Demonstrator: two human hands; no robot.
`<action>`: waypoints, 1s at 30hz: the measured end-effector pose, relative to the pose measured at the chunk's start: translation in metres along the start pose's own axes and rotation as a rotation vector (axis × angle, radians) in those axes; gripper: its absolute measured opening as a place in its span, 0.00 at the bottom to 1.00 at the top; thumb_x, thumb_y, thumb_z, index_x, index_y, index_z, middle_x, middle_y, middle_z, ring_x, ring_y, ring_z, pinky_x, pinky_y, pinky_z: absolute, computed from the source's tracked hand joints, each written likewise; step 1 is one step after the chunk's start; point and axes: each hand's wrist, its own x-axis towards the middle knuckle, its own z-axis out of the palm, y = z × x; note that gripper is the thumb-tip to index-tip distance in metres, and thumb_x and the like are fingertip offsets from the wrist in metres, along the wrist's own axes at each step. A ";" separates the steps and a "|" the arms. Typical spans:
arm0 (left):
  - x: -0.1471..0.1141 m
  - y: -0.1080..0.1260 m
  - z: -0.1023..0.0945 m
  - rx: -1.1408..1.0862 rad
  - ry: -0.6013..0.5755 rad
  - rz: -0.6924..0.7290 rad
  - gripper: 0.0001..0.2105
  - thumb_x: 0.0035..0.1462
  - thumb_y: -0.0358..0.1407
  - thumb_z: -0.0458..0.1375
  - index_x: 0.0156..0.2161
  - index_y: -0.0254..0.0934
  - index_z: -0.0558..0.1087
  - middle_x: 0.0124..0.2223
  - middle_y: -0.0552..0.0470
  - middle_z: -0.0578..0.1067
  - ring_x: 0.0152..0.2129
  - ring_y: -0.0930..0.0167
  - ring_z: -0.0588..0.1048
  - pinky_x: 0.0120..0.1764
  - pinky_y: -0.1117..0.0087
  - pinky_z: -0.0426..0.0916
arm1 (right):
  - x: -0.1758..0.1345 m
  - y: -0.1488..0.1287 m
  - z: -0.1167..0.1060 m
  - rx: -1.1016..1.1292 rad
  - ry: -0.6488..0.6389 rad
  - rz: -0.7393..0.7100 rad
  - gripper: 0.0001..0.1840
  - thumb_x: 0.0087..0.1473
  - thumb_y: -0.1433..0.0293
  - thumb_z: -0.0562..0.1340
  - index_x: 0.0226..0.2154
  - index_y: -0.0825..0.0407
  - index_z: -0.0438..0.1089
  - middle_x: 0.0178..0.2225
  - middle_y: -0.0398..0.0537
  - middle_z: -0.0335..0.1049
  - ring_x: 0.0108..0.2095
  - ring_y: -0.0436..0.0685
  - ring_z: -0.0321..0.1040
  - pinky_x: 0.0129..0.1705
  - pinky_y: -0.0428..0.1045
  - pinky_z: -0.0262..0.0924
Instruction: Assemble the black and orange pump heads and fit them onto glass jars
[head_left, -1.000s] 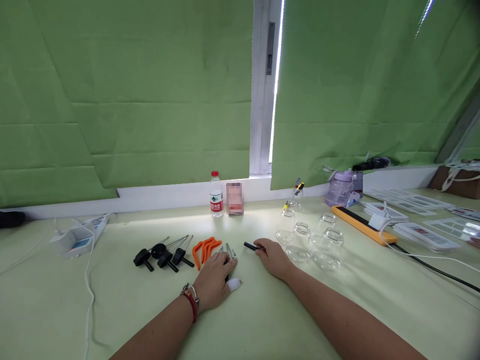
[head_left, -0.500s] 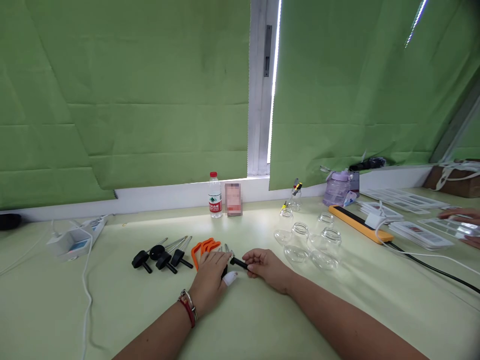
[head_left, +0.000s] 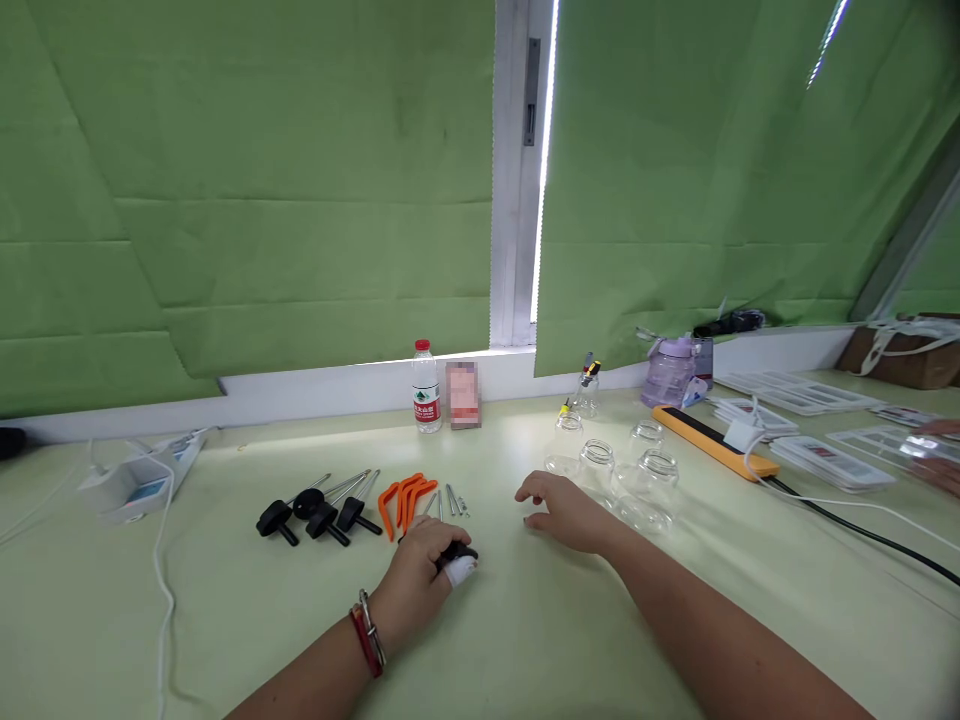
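Observation:
My left hand [head_left: 431, 558] is curled over black parts [head_left: 457, 552] near the table surface, its thumb wrapped in white. The fingers hide much of their shape, and I cannot tell how many there are. My right hand [head_left: 559, 508] is empty with its fingers apart, in front of the clear glass jars [head_left: 596, 455]. Several small screws [head_left: 453, 500] lie just beyond my left hand. Beside them are orange bent pieces [head_left: 406, 500]. Farther left lie several black knob-shaped parts [head_left: 322, 520] with metal rods [head_left: 349, 485].
A water bottle [head_left: 426, 390] and a blurred card [head_left: 463, 395] stand by the wall. On the right are a purple jug [head_left: 669, 372], an orange power strip [head_left: 712, 440] and white trays [head_left: 832, 463]. A white cable [head_left: 161, 570] runs down the left; another person's hand [head_left: 937, 465] shows far right.
My right hand has released a black handle-like part and moved right toward the jars, its fingers opening. My left hand has drawn back slightly and closed over black parts, uncovering the screws.

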 end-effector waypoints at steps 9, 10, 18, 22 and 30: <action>-0.002 0.008 0.002 0.042 -0.094 -0.005 0.08 0.56 0.39 0.53 0.32 0.38 0.71 0.29 0.51 0.73 0.31 0.67 0.68 0.37 0.66 0.63 | 0.002 0.010 0.015 -0.077 -0.142 0.002 0.18 0.43 0.79 0.56 0.36 0.50 0.72 0.34 0.46 0.72 0.33 0.53 0.68 0.34 0.46 0.58; -0.002 0.008 0.002 0.057 -0.105 0.002 0.08 0.56 0.39 0.52 0.31 0.38 0.70 0.29 0.51 0.72 0.31 0.67 0.67 0.37 0.66 0.63 | 0.003 0.010 0.017 -0.070 -0.135 -0.008 0.17 0.43 0.79 0.56 0.36 0.50 0.72 0.35 0.46 0.72 0.33 0.53 0.68 0.35 0.46 0.58; 0.000 0.006 0.006 0.135 -0.156 0.037 0.08 0.57 0.39 0.52 0.29 0.38 0.67 0.28 0.52 0.70 0.28 0.68 0.65 0.36 0.67 0.60 | 0.010 -0.011 0.038 -0.086 -0.048 -0.102 0.14 0.49 0.77 0.54 0.35 0.50 0.72 0.37 0.48 0.71 0.38 0.55 0.66 0.40 0.48 0.57; -0.001 0.005 0.007 0.132 -0.161 0.052 0.09 0.57 0.38 0.51 0.28 0.38 0.66 0.27 0.54 0.69 0.27 0.70 0.65 0.37 0.66 0.60 | 0.014 -0.017 0.045 -0.126 -0.070 -0.158 0.13 0.49 0.78 0.54 0.33 0.51 0.72 0.36 0.48 0.69 0.37 0.54 0.65 0.39 0.47 0.55; 0.000 0.006 0.006 0.143 -0.170 0.064 0.09 0.57 0.39 0.51 0.28 0.38 0.65 0.26 0.54 0.69 0.25 0.70 0.65 0.38 0.65 0.60 | 0.017 -0.012 0.054 -0.214 -0.081 -0.208 0.11 0.51 0.79 0.54 0.28 0.54 0.71 0.35 0.49 0.65 0.35 0.54 0.63 0.38 0.47 0.54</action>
